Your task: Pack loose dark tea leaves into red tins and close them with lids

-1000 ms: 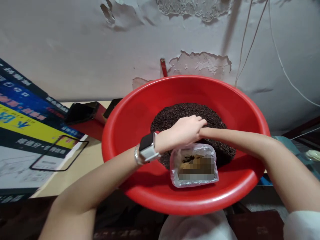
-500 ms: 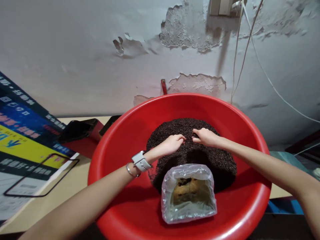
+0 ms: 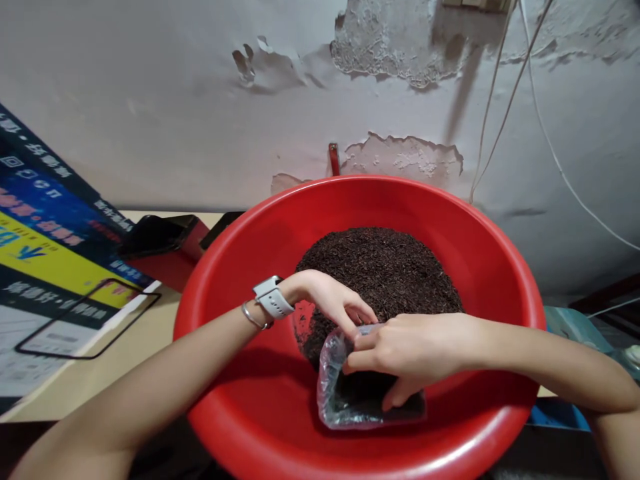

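1. Lower centre: pinching the rim of a clear bag [image 3: 333,400] with the left hand [image 3: 340,303], fingers curled almost closed.
2. Just right: gripping the bag's mouth with the right hand [image 3: 405,350], half closed, thumb down its front.
3. Keeping the bag low in a red basin [image 3: 240,267], against dark grains [image 3: 380,267].
4. Left of frame: desk [image 3: 135,340], with box [image 3: 45,253].

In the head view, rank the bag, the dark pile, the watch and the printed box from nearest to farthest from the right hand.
1. Bag, held by the right hand.
2. Pile, just behind.
3. Watch, left wrist.
4. Box, far left.
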A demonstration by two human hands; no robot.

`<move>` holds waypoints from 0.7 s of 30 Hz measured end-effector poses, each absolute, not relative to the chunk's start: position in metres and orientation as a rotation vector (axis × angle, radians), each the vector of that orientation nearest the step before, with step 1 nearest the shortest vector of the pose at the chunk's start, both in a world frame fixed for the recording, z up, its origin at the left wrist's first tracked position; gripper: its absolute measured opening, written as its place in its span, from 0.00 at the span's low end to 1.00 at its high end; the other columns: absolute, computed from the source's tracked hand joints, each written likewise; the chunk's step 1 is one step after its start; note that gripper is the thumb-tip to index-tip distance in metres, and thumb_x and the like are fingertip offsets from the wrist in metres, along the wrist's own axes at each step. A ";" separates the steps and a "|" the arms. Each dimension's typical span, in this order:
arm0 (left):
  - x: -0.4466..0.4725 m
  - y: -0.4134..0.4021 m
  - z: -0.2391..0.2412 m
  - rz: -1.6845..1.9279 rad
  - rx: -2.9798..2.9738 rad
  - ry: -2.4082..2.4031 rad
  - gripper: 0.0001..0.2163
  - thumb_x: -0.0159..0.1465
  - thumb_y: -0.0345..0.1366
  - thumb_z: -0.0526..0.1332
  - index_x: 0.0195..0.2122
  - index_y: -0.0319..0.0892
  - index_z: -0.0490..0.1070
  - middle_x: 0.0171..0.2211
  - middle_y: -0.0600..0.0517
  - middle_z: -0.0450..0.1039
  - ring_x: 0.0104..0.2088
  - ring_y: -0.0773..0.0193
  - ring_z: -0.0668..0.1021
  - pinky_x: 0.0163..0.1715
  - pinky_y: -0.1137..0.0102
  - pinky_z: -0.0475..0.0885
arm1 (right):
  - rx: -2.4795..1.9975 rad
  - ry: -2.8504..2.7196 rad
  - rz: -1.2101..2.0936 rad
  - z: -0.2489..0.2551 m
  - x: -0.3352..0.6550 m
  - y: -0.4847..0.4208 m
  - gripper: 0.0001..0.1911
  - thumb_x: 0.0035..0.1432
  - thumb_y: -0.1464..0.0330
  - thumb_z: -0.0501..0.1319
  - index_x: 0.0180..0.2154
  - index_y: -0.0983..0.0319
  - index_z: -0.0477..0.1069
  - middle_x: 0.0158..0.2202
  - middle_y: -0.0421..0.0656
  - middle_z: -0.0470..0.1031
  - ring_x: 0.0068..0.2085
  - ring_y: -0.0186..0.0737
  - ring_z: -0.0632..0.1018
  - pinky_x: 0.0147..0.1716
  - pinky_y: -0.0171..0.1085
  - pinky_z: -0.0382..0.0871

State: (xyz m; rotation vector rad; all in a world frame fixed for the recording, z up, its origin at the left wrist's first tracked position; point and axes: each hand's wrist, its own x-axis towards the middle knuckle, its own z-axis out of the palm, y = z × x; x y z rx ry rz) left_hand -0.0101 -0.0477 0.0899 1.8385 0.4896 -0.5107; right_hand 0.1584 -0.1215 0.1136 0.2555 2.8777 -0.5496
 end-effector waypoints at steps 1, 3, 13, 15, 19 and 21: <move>-0.009 -0.049 0.088 -0.518 1.843 0.488 0.26 0.53 0.38 0.63 0.53 0.42 0.64 0.50 0.51 0.69 0.49 0.58 0.71 0.45 0.71 0.66 | 0.218 2.858 -0.655 0.115 0.159 -0.119 0.24 0.50 0.64 0.63 0.48 0.65 0.65 0.44 0.49 0.70 0.40 0.40 0.73 0.33 0.33 0.64; -0.008 -0.051 0.085 -0.534 1.886 0.479 0.22 0.51 0.36 0.62 0.49 0.41 0.67 0.44 0.52 0.73 0.43 0.58 0.73 0.40 0.72 0.68 | 0.145 2.797 -0.927 0.121 0.163 -0.108 0.19 0.53 0.65 0.61 0.47 0.66 0.66 0.43 0.47 0.72 0.41 0.37 0.73 0.39 0.32 0.64; -0.008 -0.031 0.075 -0.248 2.277 0.677 0.12 0.61 0.35 0.49 0.38 0.39 0.70 0.31 0.54 0.70 0.29 0.68 0.69 0.29 0.77 0.64 | 1.465 2.787 -0.708 0.049 0.196 0.004 0.14 0.59 0.65 0.52 0.43 0.67 0.68 0.39 0.48 0.73 0.40 0.38 0.73 0.40 0.34 0.64; -0.007 -0.031 0.074 -0.291 2.276 0.684 0.12 0.62 0.36 0.50 0.39 0.39 0.70 0.30 0.55 0.70 0.28 0.69 0.68 0.28 0.77 0.63 | 1.425 2.635 -0.558 0.016 0.197 0.009 0.22 0.56 0.63 0.57 0.51 0.68 0.63 0.47 0.53 0.68 0.47 0.44 0.71 0.45 0.37 0.63; -0.001 -0.047 0.078 -0.434 2.426 0.645 0.10 0.61 0.34 0.52 0.38 0.41 0.71 0.26 0.54 0.71 0.23 0.69 0.66 0.23 0.77 0.60 | 1.359 2.498 -0.356 -0.025 0.190 -0.008 0.32 0.55 0.55 0.56 0.58 0.64 0.55 0.54 0.58 0.58 0.53 0.55 0.64 0.46 0.48 0.62; 0.002 -0.055 0.080 -0.408 2.473 0.658 0.11 0.62 0.36 0.51 0.41 0.42 0.71 0.29 0.53 0.73 0.24 0.69 0.68 0.24 0.76 0.60 | 1.429 2.495 -0.264 -0.030 0.183 -0.020 0.30 0.57 0.54 0.52 0.56 0.62 0.56 0.53 0.57 0.58 0.53 0.57 0.63 0.44 0.50 0.64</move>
